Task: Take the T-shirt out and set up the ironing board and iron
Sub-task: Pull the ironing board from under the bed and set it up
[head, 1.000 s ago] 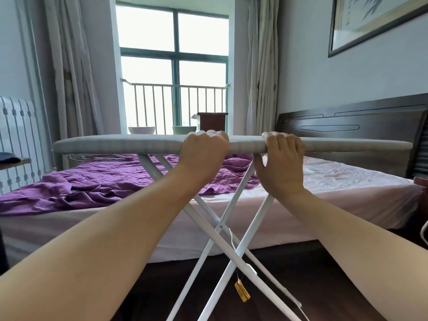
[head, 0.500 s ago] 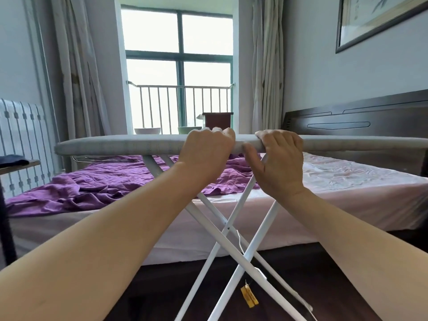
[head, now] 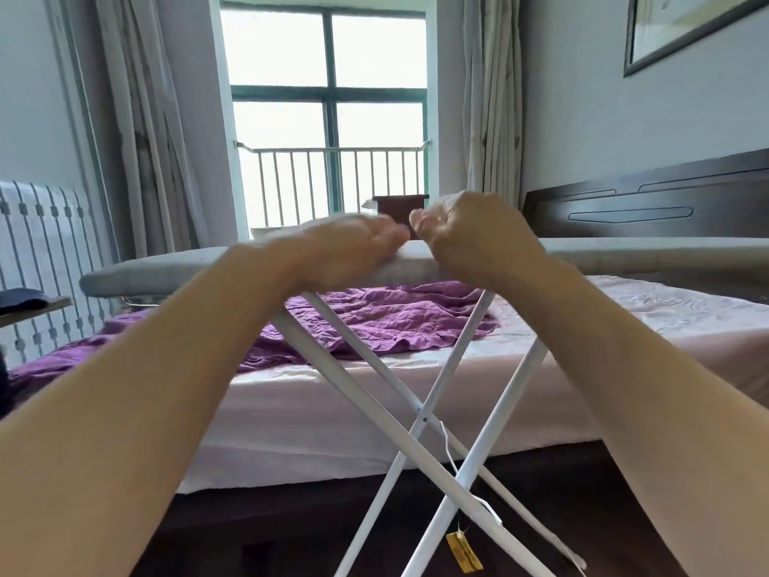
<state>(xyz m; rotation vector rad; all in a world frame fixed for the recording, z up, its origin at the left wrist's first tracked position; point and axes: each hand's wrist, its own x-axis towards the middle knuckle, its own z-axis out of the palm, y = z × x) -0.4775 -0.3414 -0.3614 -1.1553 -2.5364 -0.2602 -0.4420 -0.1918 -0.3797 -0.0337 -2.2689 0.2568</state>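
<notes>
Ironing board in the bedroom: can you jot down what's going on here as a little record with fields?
Place: bedroom, beside a bed with a purple cover
Ironing board: unfolded, standing on crossed white legs
Left hand: at the board's near edge, blurred; grip unclear
Right hand: beside it, fingers curled; grip unclear
Iron: none in view

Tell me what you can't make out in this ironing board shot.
Head view only.
Motion blur hides whether the left hand and right hand grip the ironing board.
The board's right end is cut by the right edge.
The legs lose their feet at the bottom edge.
The yellow tag is too small to read.
</notes>
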